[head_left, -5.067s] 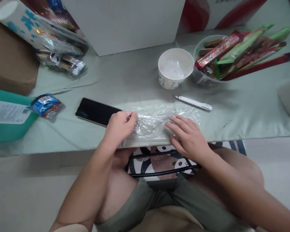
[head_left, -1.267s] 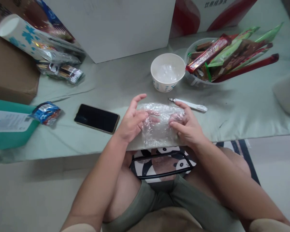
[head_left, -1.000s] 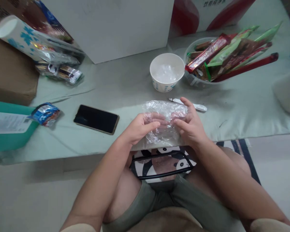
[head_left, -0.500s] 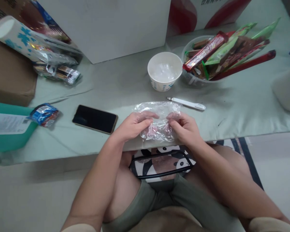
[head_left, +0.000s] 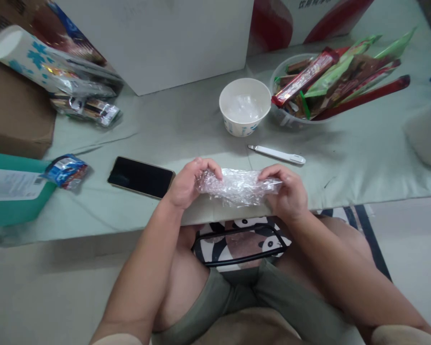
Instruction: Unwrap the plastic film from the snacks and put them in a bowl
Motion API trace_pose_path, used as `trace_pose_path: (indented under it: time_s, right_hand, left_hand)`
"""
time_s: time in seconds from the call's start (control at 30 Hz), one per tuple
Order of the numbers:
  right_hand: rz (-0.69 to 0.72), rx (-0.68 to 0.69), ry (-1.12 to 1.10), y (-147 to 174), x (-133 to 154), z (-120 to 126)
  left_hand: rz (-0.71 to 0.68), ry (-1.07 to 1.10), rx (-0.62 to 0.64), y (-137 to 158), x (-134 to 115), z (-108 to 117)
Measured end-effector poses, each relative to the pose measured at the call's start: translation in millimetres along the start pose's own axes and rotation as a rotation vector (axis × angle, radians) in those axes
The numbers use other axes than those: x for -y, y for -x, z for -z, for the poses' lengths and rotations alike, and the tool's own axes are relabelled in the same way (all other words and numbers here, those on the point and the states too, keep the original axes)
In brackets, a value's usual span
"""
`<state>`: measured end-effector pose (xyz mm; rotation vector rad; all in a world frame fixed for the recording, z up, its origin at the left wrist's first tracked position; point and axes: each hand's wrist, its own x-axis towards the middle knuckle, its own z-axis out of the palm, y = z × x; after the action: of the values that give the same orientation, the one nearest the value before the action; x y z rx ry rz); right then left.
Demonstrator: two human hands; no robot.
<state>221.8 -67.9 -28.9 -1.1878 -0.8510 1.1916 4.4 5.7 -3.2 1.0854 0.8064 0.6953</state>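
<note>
A crumpled sheet of clear plastic film (head_left: 239, 188) is held between my two hands over the front edge of the table. My left hand (head_left: 192, 183) grips its left end with curled fingers. The right end sits in my right hand (head_left: 287, 191), fingers bent over it. Just beyond the film lies a white utility knife (head_left: 278, 155). A paper bowl (head_left: 244, 119) with clear plastic pieces inside stands farther back. To the left of my left hand is a black phone (head_left: 141, 176).
A clear bowl of wrapped snacks (head_left: 303, 120) stands back right, beside the paper bowl. White boxes (head_left: 187, 43) line the back. At left are a small blue packet (head_left: 67, 170), a teal container (head_left: 14, 191) and stacked paper cups (head_left: 25, 52). A white cup (head_left: 429, 129) is at far right.
The plastic film, spread out before, is now gathered into a narrower band. My hands have moved slightly apart, the right one outward, with fingers curled over its ends.
</note>
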Motion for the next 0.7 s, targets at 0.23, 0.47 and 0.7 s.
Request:
trace_pose_path:
  time_s: [0.23, 0.47, 0.7]
  right_hand:
    - [0.002, 0.088, 0.241, 1.4, -2.2, -0.5]
    - [-0.159, 0.113, 0.024, -3.4, -2.0, -3.4]
    - [-0.210, 0.223, 0.152, 2.2, -3.9, -3.4]
  left_hand:
    - [-0.024, -0.281, -0.094, -2.3, 4.6, 0.0]
    - [-0.089, -0.278, -0.025, -0.7, 2.8, -3.2]
    - [-0.138, -0.364, -0.069, -5.0, 9.9, 0.2]
